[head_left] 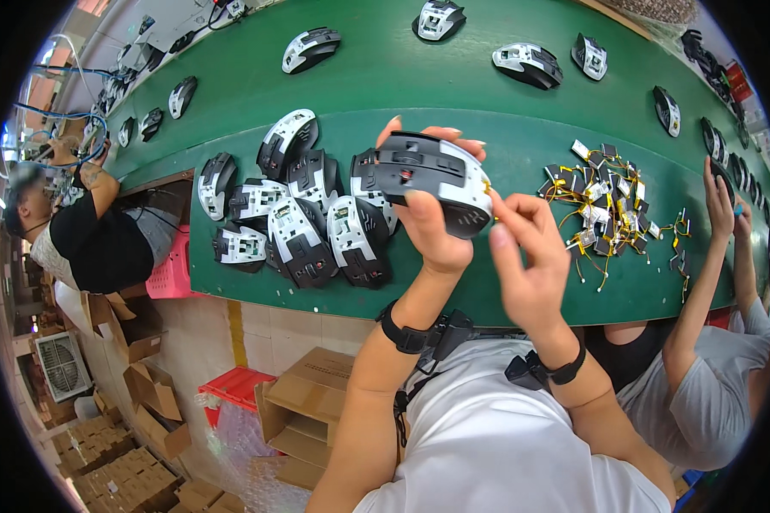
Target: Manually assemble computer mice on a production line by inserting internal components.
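We grip a black-and-white plastic computer mouse [432, 175] in our left hand [434, 235], above a green bench [505, 295]; our right hand [535, 256] reaches its right end, but we cannot tell whether those fingers pinch anything. Similar mice [299, 244] cluster leftward, flat yellow-wired battery packs [603, 205] rightward. Open brown cardboard boxes [321, 376] stand on the pale tiled floor [274, 329].

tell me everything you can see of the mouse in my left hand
The mouse looks plastic, dark grey and black with a white section at one end. A scroll wheel sits in the dark part, near a small red spot; a yellow bit shows at the white end. The left hand grips it above the green table, wheel side facing the camera. The right hand has fingertips at its white end; contact there is unclear.
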A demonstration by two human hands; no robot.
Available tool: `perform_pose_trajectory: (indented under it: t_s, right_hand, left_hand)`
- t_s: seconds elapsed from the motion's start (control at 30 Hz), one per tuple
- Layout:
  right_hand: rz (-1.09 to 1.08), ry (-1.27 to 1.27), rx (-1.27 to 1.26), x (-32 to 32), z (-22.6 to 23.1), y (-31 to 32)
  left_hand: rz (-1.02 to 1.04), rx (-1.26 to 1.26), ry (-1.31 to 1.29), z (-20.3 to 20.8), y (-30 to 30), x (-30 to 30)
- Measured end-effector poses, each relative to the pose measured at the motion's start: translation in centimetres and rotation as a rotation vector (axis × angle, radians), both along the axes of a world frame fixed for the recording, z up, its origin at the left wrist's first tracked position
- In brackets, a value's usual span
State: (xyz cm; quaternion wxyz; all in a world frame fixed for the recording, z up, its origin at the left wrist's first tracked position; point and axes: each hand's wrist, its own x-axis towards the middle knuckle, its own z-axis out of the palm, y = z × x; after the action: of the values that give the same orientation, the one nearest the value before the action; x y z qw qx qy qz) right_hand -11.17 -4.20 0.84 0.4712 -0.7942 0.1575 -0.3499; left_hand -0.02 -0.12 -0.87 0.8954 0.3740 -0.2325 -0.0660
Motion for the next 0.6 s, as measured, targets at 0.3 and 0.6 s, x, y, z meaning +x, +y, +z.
perform_pose_trajectory:
  t_s: [0.3,0.6]
  right_hand:
    - [0.132,0.006,-0.682,0.0,1.2,-3.6]
    - [0.037,0.139,-0.562,1.0,2.2,-3.0]
  left_hand:
    - [-0.444,-0.204,0.561,-0.7,0.3,0.5]
    - [-0.443,-0.140,0.591,-0.7,0.2,0.6]
